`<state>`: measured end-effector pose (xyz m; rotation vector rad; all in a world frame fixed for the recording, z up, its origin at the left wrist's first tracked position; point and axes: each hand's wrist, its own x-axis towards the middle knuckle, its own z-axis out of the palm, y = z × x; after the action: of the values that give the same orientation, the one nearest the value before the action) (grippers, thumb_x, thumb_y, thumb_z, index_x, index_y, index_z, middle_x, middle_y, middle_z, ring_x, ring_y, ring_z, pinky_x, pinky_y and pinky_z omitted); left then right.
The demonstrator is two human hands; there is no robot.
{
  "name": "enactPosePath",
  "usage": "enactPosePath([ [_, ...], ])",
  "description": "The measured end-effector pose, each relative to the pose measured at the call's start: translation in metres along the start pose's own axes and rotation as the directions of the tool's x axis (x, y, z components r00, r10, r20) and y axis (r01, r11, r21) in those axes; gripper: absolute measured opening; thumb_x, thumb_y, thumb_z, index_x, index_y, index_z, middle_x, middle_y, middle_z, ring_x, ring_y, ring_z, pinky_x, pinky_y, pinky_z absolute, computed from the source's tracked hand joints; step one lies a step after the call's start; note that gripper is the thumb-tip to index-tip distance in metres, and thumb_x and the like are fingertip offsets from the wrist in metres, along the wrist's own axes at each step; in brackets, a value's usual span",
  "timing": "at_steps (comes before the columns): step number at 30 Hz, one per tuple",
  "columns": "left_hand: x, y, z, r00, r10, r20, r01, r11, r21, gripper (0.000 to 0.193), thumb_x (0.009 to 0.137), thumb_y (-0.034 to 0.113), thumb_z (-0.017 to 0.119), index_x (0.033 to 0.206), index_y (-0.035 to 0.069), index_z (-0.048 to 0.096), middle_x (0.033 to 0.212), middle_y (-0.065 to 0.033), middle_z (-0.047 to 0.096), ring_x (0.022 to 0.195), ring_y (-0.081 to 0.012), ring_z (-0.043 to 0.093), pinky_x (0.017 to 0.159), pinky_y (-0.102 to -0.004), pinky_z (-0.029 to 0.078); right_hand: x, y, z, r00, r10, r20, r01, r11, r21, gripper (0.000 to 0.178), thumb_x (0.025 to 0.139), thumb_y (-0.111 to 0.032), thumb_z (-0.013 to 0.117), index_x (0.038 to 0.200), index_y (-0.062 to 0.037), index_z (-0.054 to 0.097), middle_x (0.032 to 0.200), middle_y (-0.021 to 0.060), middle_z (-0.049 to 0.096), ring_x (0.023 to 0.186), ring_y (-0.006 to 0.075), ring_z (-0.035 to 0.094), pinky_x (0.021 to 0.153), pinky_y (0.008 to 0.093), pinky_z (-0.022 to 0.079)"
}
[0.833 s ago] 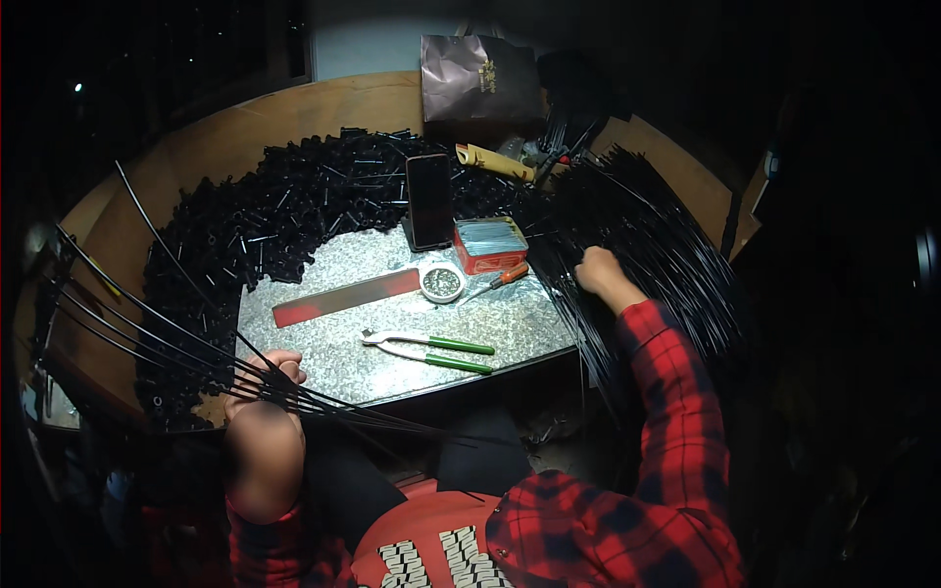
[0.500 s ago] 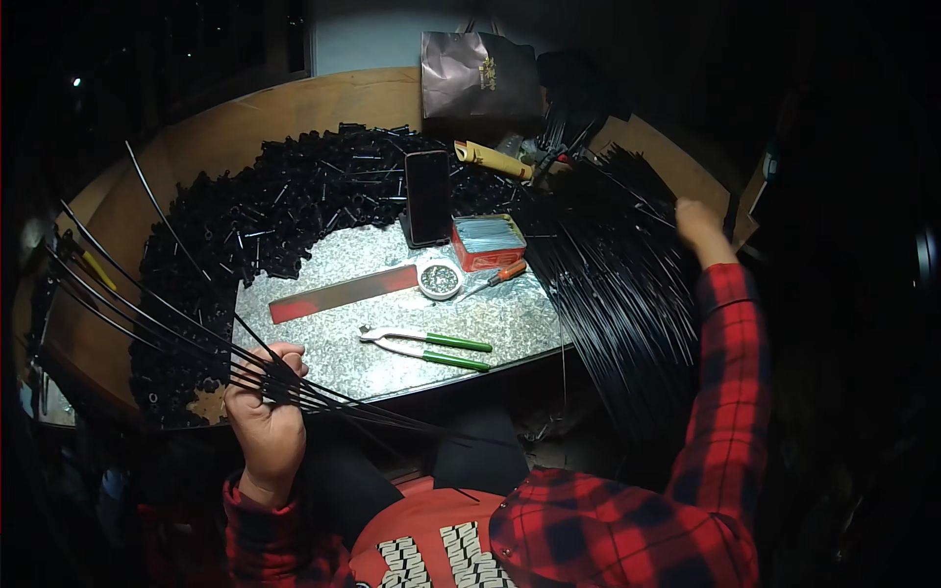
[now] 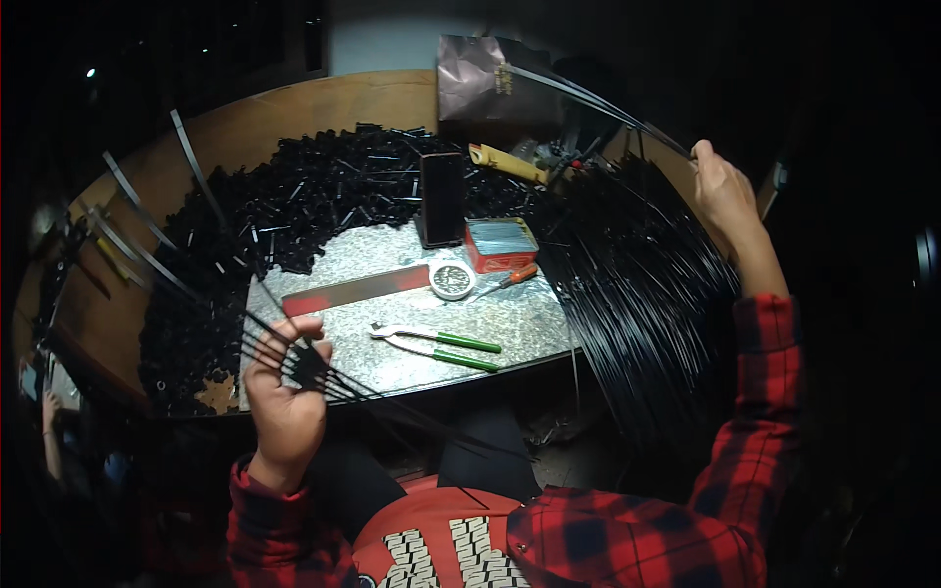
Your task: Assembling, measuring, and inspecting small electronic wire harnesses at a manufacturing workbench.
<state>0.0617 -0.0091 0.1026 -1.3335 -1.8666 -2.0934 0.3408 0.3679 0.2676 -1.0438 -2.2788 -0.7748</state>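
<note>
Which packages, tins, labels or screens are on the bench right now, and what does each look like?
Foil bag: back edge of the bench, crumpled, dull purplish, small label patch.
Rectangular tin: mid-slab, red sides, grey-blue lid.
Phone: standing left of the tin, dark, screen off.
Small round container: in front of the phone, white rim, dark contents.

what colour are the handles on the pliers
Green, on the pliers lying on the stone slab; head view.

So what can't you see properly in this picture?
Head view only:
- Far ends of the black strips in the left hand: lost in the dark left rim.
- Contents of the small round tin: too small.
- The room around the wooden table: too dark.
- Right hand fingertips: hidden behind the hand, pinching a strip.
</note>
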Motion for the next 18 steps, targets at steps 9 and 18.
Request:
enactPosePath([
  [9,0.014,0.021,0.002,0.958,0.276,0.079,-0.286,0.899,0.331,0.075,0.073,0.001,0.072,0.137,-0.005,0.033,0.141,-0.0181,0.037,0.132,-0.0281,0.036,0.107,-0.0347,0.029,-0.032,-0.162,-0.023,0.900,-0.357,-0.250,0.436,0.739,0.514,0.013,0.087,-0.006,0.058,0.087,-0.0021,0.045,0.066,0.0165,0.055,0.060,0.0337,0.058,0.053,0.0384,0.044],
  [18,0.011,0.016,-0.010,0.958,0.279,-0.067,-0.242,0.912,0.331,0.083,0.073,0.003,0.073,0.140,-0.006,0.025,0.145,-0.0213,0.030,0.136,-0.0277,0.029,0.110,-0.0352,0.024,-0.048,-0.233,-0.044,0.836,-0.549,-0.008,0.205,0.299,0.932,0.017,0.091,-0.011,0.057,0.082,0.0021,0.050,0.063,0.0082,0.049,0.057,0.0131,0.048,0.053,0.0275,0.040],
])
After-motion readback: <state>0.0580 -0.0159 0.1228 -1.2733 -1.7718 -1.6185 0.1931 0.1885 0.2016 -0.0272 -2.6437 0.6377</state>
